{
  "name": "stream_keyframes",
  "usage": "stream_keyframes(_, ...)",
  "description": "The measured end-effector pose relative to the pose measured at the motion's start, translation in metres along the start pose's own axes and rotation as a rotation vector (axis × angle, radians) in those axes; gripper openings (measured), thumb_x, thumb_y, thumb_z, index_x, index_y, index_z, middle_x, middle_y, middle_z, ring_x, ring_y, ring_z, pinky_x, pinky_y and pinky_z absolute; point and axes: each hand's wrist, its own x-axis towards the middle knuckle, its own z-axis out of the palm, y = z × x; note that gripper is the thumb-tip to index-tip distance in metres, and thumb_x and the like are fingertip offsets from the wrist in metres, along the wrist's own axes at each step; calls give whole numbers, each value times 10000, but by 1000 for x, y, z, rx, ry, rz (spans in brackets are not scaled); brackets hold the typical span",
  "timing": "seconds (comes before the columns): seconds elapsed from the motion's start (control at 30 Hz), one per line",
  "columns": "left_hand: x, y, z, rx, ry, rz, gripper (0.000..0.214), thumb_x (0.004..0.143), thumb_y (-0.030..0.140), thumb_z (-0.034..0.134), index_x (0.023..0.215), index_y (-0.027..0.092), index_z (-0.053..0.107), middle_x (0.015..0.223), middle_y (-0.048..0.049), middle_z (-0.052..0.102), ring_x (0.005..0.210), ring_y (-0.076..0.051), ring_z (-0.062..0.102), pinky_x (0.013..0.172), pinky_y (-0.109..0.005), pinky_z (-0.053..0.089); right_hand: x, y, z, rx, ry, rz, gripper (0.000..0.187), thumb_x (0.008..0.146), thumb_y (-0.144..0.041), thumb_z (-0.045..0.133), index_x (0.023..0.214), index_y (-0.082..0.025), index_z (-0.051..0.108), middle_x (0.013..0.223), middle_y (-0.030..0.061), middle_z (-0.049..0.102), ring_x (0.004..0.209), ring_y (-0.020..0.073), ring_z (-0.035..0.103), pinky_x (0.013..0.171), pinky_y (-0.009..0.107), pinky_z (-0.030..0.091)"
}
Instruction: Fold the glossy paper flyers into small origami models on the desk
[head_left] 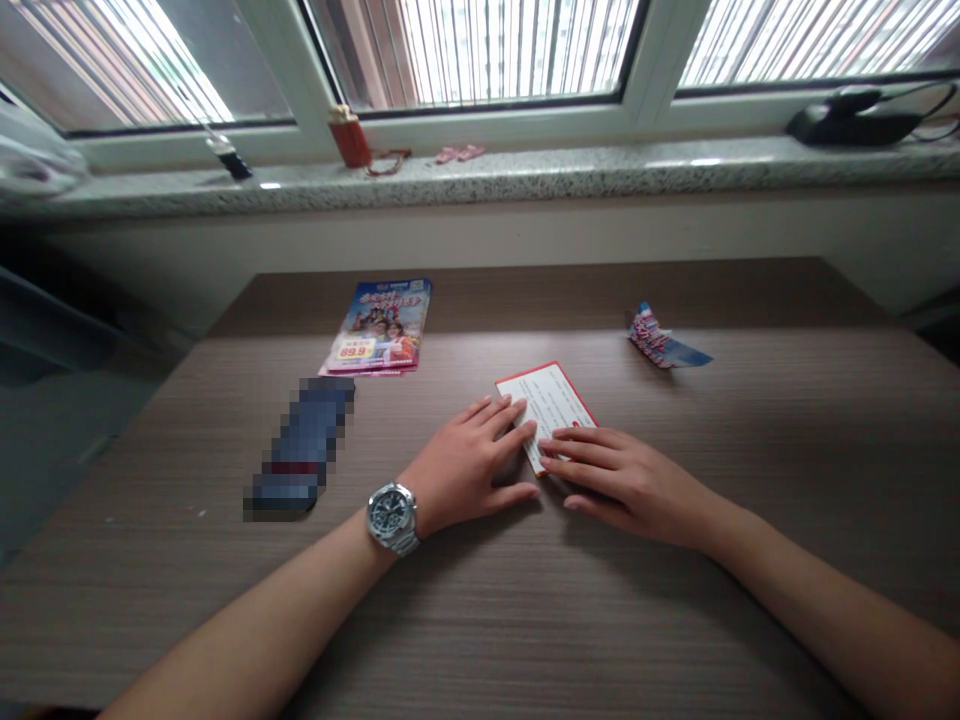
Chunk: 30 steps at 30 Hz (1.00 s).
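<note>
A white paper with a red border (551, 396) lies flat on the brown wooden table (675, 560), just past my fingertips. My left hand (469, 465), with a watch on its wrist, rests flat with fingers stretched out, fingertips on the paper's near left edge. My right hand (619, 480) also lies flat, fingers extended leftward onto the paper's near corner. The two hands almost touch at the fingertips. Neither hand grips anything.
A colourful flyer (379, 325) lies further back on the left. A blurred dark object (304, 445) sits left of my left hand. A folded paper piece (664, 340) lies at the back right. The stone windowsill (525, 175) holds a red container (349, 138) and a dark device (851, 118).
</note>
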Motion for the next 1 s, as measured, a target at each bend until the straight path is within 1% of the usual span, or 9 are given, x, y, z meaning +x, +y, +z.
stream_keyframes(0.1,2,0,2,-13,14,-14,652,903,625,586,1365,167,547,1514,-165,471,1419,-311,440,1205,-479,343,-2,6,-1,14,17,6,416,974,-274,590,1383,-201,582,1421,88,614,1324,245,544,1133,443,449)
stream_keyframes(0.2,3,0,2,-24,31,-23,570,904,560,616,1322,175,575,1476,-156,509,1384,-305,482,1189,-475,374,-6,14,-5,1,54,44,410,967,-255,596,1375,-212,589,1427,97,606,1330,252,539,1121,445,458)
stream_keyframes(0.3,3,0,0,-39,39,-12,532,916,509,609,1333,181,568,1462,-157,515,1374,-310,490,1175,-486,392,-11,22,-10,3,47,87,418,958,-262,606,1374,-228,593,1451,107,582,1340,267,534,1104,447,474)
stream_keyframes(0.4,3,-2,-2,-86,42,8,509,937,483,572,1354,191,548,1453,-149,526,1375,-305,490,1172,-496,392,-14,27,-12,30,28,98,444,948,-276,622,1389,-243,581,1472,104,562,1346,273,532,1097,446,481)
stream_keyframes(0.5,2,-3,-4,-127,42,8,482,945,460,563,1343,190,552,1435,-144,548,1370,-302,498,1163,-498,402,-14,28,-10,43,7,95,452,952,-283,620,1399,-240,569,1468,102,567,1327,267,550,1091,445,486)
stream_keyframes(0.6,3,-4,-5,-145,49,14,466,947,447,573,1339,196,561,1440,-145,548,1375,-305,495,1158,-506,406,-13,28,-7,25,17,93,388,976,-255,582,1364,-247,597,1433,93,601,1305,259,570,1086,458,486)
stream_keyframes(0.77,3,-9,0,-123,57,36,598,892,576,638,1354,202,570,1453,-160,540,1383,-320,487,1168,-523,391,-11,26,-8,0,68,92,312,998,-203,536,1288,-252,641,1374,77,650,1259,241,607,1050,439,505)
stream_keyframes(0.87,3,-11,5,-63,97,61,526,925,504,633,1361,217,573,1473,-149,524,1382,-302,491,1164,-514,398,-11,26,-11,-10,93,113,293,999,-192,532,1264,-247,643,1330,78,679,1213,236,637,1007,429,525)
stream_keyframes(1.0,4,-12,7,-25,121,104,463,938,460,633,1338,230,597,1399,-124,597,1288,-278,581,1110,-488,469,-10,23,-13,17,116,127,255,1002,-170,517,1215,-238,640,1257,78,715,1145,222,669,957,407,535)
